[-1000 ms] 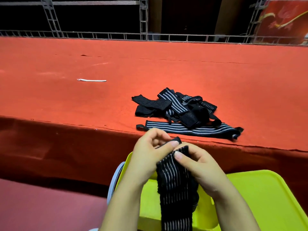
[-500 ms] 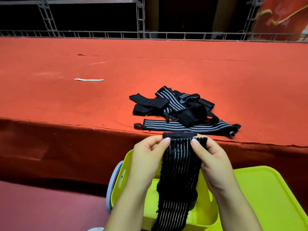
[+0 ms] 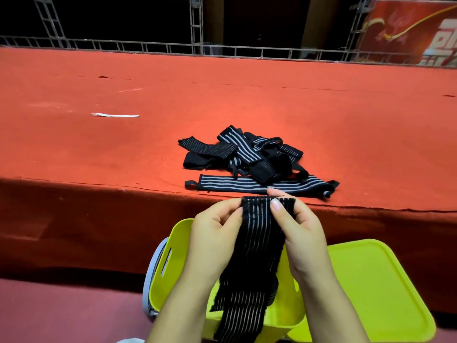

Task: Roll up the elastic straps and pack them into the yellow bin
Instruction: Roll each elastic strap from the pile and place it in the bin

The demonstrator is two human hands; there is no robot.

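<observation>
strap top edge now spread flat, no longer bunched | pinched by left hand and right hand above yellow bin | rolling judged ready to begin | pile left on counter

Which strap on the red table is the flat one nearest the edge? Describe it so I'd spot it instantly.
Start at the red table and follow its near edge to the heap of black straps. Just in front of the heap lies the flat strap, parallel to the edge. Unlike its tangled neighbours it is stretched out straight, grey stripes running lengthwise.
</observation>
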